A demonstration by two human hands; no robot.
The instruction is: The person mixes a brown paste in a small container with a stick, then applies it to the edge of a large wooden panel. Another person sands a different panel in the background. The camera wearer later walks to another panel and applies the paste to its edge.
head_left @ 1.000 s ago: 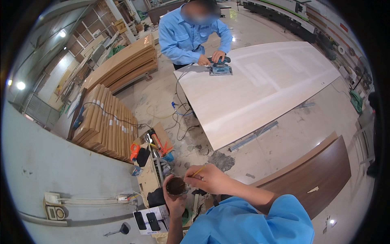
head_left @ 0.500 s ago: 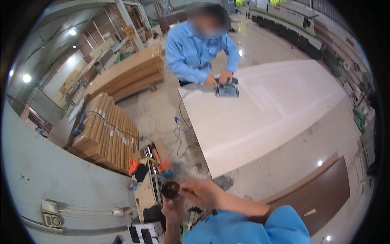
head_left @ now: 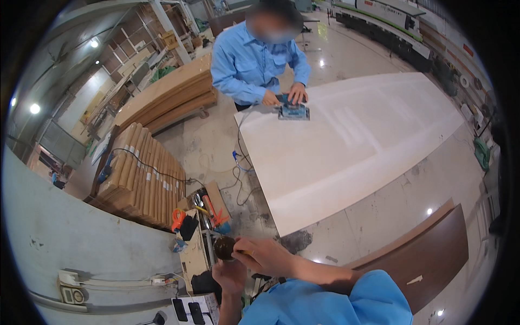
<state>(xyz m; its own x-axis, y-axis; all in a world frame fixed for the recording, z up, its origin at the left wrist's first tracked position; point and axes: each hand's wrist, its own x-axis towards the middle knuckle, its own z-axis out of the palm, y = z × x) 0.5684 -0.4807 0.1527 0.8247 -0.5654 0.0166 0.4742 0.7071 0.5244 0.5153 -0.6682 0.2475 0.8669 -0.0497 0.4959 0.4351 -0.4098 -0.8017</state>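
**Small dark round piece held between my two hands, low and near**

Head view: my left hand [head_left: 230, 275] comes up from the near edge and cups a small, dark, round piece [head_left: 223, 247] from below; its fingers are closed around the underside, so that hand is clamped on it. The piece sits just above and slightly left of that palm, its round face turned up toward me. I cannot tell what it is exactly; it may be a disc or a small cup.

My right hand [head_left: 266, 255] lies just to the right of the piece, the forearm running in from the near right across my blue sleeve [head_left: 346, 300]. Its fingers are drawn together and pinch at the right rim of the piece, touching it; whether they hold something thin of their own there is too small to tell. So the piece lies to the left of my right hand's grip and on top of my left, and the left hand bears it.

Just left of my hands stands a small cluttered cart [head_left: 201, 227] with an orange tool [head_left: 178, 219]. Far across the floor, another person leans over a large white panel [head_left: 352, 146], both hands on a blue sander [head_left: 293, 111]. A stack of boards [head_left: 142, 176] lies at the left.
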